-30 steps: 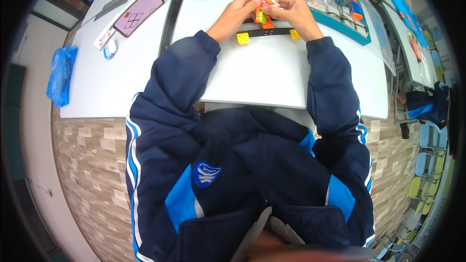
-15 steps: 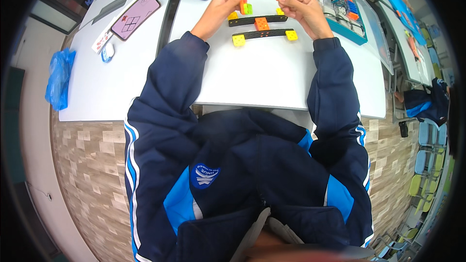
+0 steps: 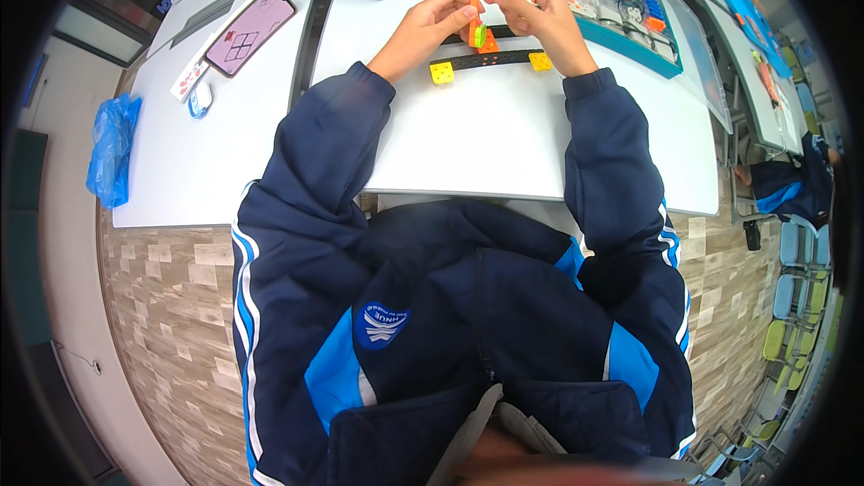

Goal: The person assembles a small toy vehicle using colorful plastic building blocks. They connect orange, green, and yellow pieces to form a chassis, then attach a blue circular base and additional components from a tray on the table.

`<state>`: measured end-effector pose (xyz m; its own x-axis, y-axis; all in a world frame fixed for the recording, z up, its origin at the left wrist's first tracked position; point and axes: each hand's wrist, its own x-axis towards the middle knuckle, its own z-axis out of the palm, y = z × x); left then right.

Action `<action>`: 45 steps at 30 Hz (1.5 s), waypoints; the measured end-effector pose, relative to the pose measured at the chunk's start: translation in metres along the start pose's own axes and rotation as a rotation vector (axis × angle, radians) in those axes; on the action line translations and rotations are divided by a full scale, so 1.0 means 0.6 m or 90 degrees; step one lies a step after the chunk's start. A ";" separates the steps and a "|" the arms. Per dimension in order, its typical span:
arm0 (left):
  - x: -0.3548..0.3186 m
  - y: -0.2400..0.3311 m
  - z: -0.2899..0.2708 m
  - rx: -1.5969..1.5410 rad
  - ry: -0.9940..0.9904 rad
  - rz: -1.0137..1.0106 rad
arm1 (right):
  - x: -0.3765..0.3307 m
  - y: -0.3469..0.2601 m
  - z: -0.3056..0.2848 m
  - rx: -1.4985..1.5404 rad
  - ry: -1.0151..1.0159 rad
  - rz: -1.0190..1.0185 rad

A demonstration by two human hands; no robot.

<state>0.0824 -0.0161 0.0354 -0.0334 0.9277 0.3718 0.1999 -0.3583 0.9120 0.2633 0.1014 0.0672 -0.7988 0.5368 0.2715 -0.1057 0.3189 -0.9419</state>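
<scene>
White desk [image 3: 504, 135] was used as the base: an orange piece [image 3: 474, 13] was pinched upright by the left hand [image 3: 430, 27] at 12 o'clock, steadied from the other side by the closed right hand [image 3: 540, 22] above a black beam [image 3: 490, 59].

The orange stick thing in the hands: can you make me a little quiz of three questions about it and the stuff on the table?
1. True or false: the upright orange plastic beam is pinched by the left hand.
2. What colour are the small square blocks at both ends of the black perforated strip lying on the white table?
A. yellow B. blue C. white
3. Fill in: the teal parts tray full of coloured pieces lies just beyond the ___ hand.

Key: 1 true; 2 A; 3 right.
</scene>
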 end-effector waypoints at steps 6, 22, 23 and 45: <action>-0.001 0.006 0.004 0.036 -0.015 -0.028 | 0.003 0.006 0.016 -0.143 0.088 -0.131; 0.000 0.018 0.012 -0.066 -0.039 -0.004 | 0.005 0.009 0.020 -0.104 0.074 -0.133; 0.000 0.020 0.012 -0.065 -0.037 -0.004 | 0.005 0.009 0.019 -0.111 0.085 -0.119; 0.012 -0.002 -0.023 -0.163 -0.006 0.009 | 0.002 -0.001 -0.024 -0.095 0.100 -0.086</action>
<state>0.0685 -0.0104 0.0392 -0.0225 0.9231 0.3838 -0.0544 -0.3845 0.9215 0.2709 0.1133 0.0710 -0.6798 0.5927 0.4318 -0.1080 0.5015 -0.8584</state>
